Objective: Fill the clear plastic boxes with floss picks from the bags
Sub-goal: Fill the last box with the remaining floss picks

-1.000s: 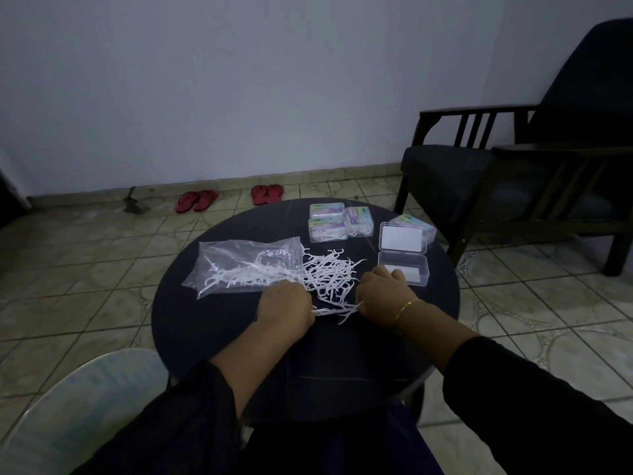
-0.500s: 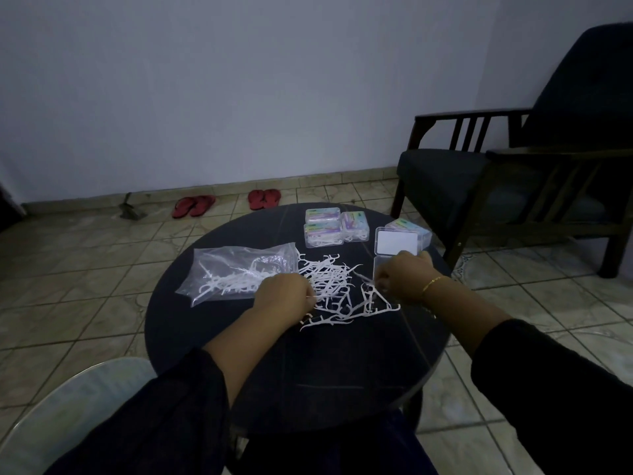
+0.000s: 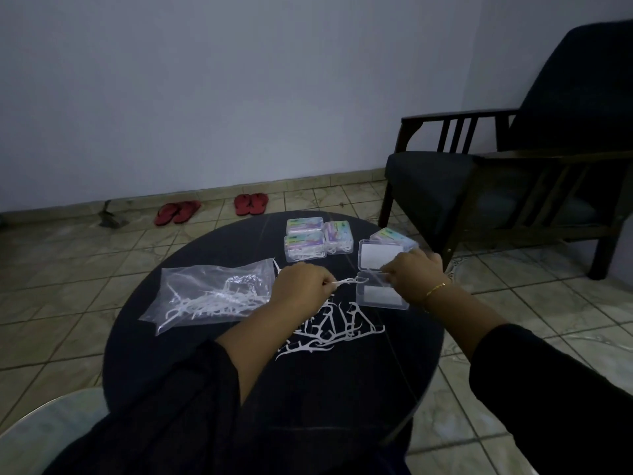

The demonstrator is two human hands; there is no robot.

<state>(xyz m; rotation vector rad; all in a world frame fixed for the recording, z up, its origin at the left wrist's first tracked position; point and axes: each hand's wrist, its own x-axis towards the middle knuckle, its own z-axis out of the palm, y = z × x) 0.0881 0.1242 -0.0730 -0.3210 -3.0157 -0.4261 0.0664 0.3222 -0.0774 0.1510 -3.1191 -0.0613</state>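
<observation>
Head view: round dark table [image 3: 212,354], seen from above and behind the hands. Open clear box [image 3: 380,296] at right centre, lid [image 3: 378,256] raised behind it; four filled boxes [image 3: 305,243] beyond. Loose floss picks [image 3: 329,332] scattered near the table middle, more inside the bag [image 3: 209,293] at left. Risk, as a judgement: light box easily nudged or tipped by the picks going in, picks catching on the rim and falling outside; dim light adding to misplacement. Left hand [image 3: 303,286] knuckles up, fingers curled, pinching one pick [image 3: 346,282] aimed at the box. Right hand [image 3: 412,277] over the box, fingers curled at its near lid edge, apparently pinching picks; exact hold unclear
</observation>
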